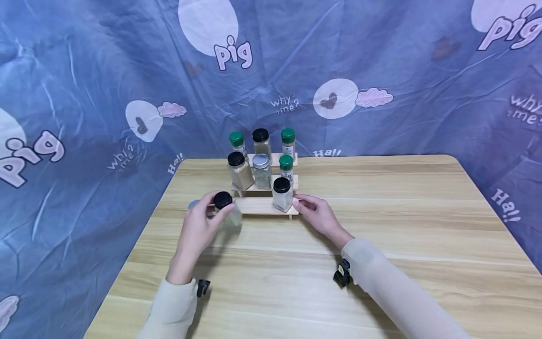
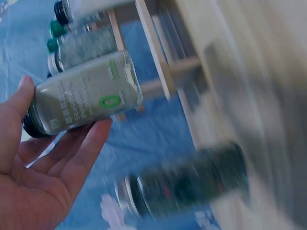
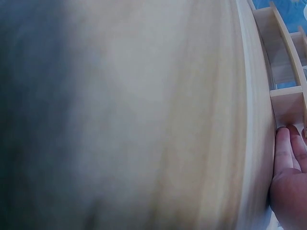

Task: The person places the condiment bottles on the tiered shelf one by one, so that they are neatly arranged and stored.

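Note:
My left hand (image 1: 199,223) grips a spice jar (image 2: 86,96) with a black lid and pale green powder. Thumb and fingers hold it near the lid, just off the left front of a three-tier wooden spice rack (image 1: 258,206). A second jar with dark green contents (image 2: 187,184) stands on the table beyond that hand, mostly hidden in the head view. At the rack's right end, my right hand (image 1: 319,216) touches the bottom tier with extended fingers. Close to it, a clear jar with a black lid (image 1: 282,194) stands on that tier.
On the middle tier stand a black-lidded jar (image 1: 240,172), a grey-lidded jar (image 1: 262,174) and a green-lidded jar (image 1: 286,165). More jars, with green and black lids, line the top tier. Behind the wooden table (image 1: 381,202) hangs a blue printed cloth (image 1: 275,70).

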A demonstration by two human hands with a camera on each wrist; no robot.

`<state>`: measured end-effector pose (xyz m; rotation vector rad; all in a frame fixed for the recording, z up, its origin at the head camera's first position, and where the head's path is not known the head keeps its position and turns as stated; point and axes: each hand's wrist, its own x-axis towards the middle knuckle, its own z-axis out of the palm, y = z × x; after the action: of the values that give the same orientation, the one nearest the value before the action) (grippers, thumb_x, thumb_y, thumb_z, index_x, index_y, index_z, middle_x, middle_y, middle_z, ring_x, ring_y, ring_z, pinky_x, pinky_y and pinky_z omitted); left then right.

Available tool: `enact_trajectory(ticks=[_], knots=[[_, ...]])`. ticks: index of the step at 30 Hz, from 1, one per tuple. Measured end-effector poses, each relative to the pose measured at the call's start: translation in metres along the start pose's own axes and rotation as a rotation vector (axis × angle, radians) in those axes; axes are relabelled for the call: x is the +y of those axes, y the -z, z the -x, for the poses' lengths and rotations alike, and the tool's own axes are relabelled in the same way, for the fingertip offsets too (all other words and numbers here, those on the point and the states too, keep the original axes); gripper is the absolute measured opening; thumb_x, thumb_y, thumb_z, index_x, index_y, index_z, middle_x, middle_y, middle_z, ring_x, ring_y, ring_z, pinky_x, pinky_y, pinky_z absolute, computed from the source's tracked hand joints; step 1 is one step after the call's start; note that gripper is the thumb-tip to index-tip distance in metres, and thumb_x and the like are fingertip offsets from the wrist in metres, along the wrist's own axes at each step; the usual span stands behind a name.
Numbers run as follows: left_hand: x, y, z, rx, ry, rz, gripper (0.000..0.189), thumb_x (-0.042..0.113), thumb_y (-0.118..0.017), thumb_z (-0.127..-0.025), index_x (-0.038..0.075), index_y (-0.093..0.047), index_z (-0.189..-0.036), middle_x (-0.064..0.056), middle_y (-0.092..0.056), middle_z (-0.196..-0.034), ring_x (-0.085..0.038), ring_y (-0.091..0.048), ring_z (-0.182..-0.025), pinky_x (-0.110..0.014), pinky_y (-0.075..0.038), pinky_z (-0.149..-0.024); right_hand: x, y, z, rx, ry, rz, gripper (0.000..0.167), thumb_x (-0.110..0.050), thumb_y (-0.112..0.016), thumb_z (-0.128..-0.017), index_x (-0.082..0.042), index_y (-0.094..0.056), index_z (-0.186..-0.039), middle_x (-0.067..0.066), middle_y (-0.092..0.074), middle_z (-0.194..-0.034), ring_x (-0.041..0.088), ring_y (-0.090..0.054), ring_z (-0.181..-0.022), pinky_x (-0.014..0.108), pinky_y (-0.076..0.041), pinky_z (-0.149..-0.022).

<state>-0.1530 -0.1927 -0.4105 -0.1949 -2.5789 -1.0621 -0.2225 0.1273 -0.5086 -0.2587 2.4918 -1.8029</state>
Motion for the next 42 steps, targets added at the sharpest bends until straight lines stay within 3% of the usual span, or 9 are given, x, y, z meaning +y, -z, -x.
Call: enact_trajectory(ticks=[6, 10, 15, 21, 26, 42], knots=[[0.022, -0.023, -0.020, -0.007, -0.017, 0.036, 0.048, 0.044, -0.079, -0.093, 0.012, -0.070, -0.128, -0.011, -0.077, -0.118, -0.029, -0.076, -0.107, -0.042, -0.066, -0.084, -0.003, 0.000, 0.002, -0.006, -0.011, -0.006, 0.040, -0.023, -0.069, -0.104, -0.007, -0.066, -0.141, 0.021, -0.073, -0.130, 0.035, -0.071, -0.121, 0.039, -0.061, -0.101], [0.031, -0.037, -0.030, -0.012, -0.020, 0.038, 0.045, 0.044, -0.078, -0.093, 0.014, -0.071, -0.126, -0.010, -0.078, -0.115, -0.028, -0.075, -0.107, -0.042, -0.065, -0.089, -0.002, 0.000, 0.002, 0.001, -0.005, 0.000, 0.040, -0.024, -0.069, -0.104, -0.007, -0.066, -0.140, 0.021, -0.073, -0.130, 0.036, -0.071, -0.122, 0.042, -0.060, -0.104], [0.038, -0.052, -0.035, -0.008, -0.022, 0.009, 0.047, 0.045, -0.078, -0.093, 0.014, -0.069, -0.128, -0.011, -0.077, -0.116, -0.029, -0.074, -0.107, -0.046, -0.061, -0.096, -0.002, 0.000, 0.003, 0.003, 0.002, -0.005, 0.040, -0.023, -0.069, -0.104, -0.006, -0.066, -0.140, 0.022, -0.073, -0.130, 0.036, -0.071, -0.122, 0.044, -0.059, -0.105], [0.041, -0.065, -0.037, 0.007, -0.043, -0.003, 0.048, 0.043, -0.080, -0.092, 0.011, -0.070, -0.126, -0.015, -0.077, -0.111, -0.031, -0.074, -0.102, -0.047, -0.062, -0.091, -0.002, -0.002, 0.005, -0.001, -0.002, -0.011, 0.041, -0.022, -0.069, -0.104, -0.006, -0.065, -0.141, 0.021, -0.072, -0.130, 0.035, -0.071, -0.122, 0.042, -0.059, -0.105], [0.041, -0.074, -0.037, 0.031, -0.061, -0.007, 0.049, 0.042, -0.082, -0.091, 0.008, -0.070, -0.124, -0.016, -0.077, -0.110, -0.032, -0.074, -0.100, -0.048, -0.061, -0.090, -0.002, 0.000, 0.005, 0.009, -0.001, -0.011, 0.040, -0.020, -0.070, -0.103, -0.006, -0.066, -0.140, 0.021, -0.073, -0.129, 0.035, -0.072, -0.121, 0.040, -0.059, -0.105], [0.039, -0.082, -0.037, 0.027, -0.014, 0.000, 0.051, 0.044, -0.081, -0.091, 0.007, -0.069, -0.125, -0.016, -0.076, -0.109, -0.031, -0.072, -0.097, -0.047, -0.061, -0.087, -0.002, 0.000, 0.005, 0.021, 0.006, -0.015, 0.038, -0.019, -0.070, -0.102, -0.005, -0.068, -0.138, 0.021, -0.074, -0.128, 0.035, -0.072, -0.121, 0.040, -0.058, -0.105]])
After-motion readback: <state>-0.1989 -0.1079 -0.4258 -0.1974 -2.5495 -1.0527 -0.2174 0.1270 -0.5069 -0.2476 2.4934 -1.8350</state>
